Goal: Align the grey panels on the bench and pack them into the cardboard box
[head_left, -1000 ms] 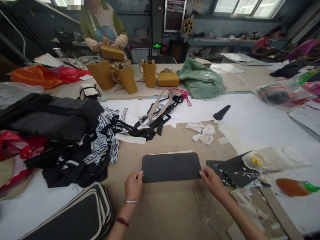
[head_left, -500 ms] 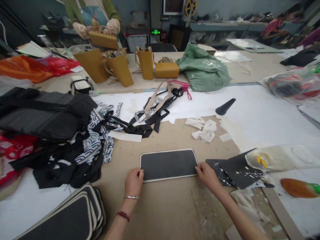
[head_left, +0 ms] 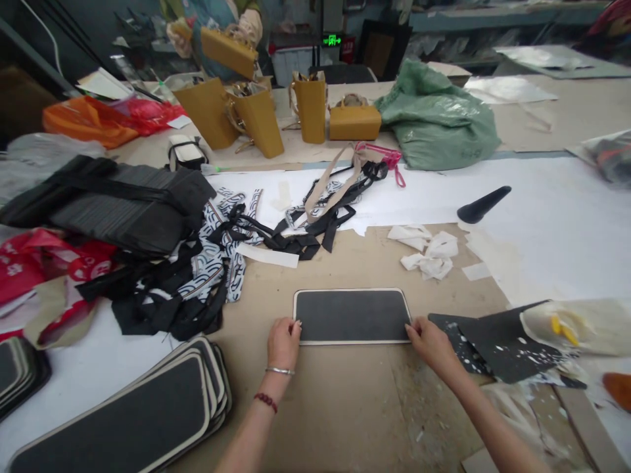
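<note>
A dark grey rectangular panel [head_left: 351, 316] with rounded corners and a cream edge lies on the brown board in front of me. My left hand [head_left: 284, 345] pinches its left end near the lower corner, thumb and fingers closed on the edge. At the opposite end, my right hand [head_left: 430, 343] grips the lower right corner the same way. A stack of similar panels [head_left: 128, 410] rests at the lower left. Just right of my right hand lie black sheets [head_left: 513, 351] spattered with white.
Black and patterned strips [head_left: 217, 263] lie tangled at left, beside a bundle of dark grey pieces [head_left: 128, 203]. Crumpled white scraps [head_left: 436, 255] and a black tapered tool [head_left: 483, 205] sit beyond the panel. Mustard bags [head_left: 355, 123] and a green sack [head_left: 438, 121] stand farther back, near another person.
My view has swung left, so things appear shifted right. The panel looks more level now, still between both hands. The co-worker has tilted the mustard bag.
</note>
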`<state>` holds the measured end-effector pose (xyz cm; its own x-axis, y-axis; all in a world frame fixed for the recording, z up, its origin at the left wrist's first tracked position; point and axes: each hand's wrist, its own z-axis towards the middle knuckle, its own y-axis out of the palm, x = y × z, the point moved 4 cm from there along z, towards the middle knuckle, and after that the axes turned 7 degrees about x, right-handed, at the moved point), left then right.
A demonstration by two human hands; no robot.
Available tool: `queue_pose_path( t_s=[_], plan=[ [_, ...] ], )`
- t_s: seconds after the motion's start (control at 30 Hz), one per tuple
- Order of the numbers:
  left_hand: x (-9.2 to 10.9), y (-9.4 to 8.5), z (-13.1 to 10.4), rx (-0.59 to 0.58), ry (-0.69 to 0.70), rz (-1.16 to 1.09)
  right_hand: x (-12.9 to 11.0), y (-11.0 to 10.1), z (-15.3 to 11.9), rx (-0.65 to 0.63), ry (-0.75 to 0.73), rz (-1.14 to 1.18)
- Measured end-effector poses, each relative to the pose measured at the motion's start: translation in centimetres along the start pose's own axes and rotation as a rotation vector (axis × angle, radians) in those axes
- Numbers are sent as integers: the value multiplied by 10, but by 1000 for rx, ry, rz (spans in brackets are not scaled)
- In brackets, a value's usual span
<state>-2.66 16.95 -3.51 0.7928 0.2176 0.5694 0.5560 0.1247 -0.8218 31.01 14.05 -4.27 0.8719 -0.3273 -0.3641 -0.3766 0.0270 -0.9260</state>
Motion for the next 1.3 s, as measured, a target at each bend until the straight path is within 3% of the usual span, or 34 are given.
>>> queue_pose_path(
  t_s=[0.77, 1.3],
  plan=[
    [-5, 2, -3, 20, 38, 22, -13, -12, -5, -35, 89, -94],
    [-5, 3, -4, 58, 39, 15, -13, -8, -1, -90, 97, -163]
  ],
)
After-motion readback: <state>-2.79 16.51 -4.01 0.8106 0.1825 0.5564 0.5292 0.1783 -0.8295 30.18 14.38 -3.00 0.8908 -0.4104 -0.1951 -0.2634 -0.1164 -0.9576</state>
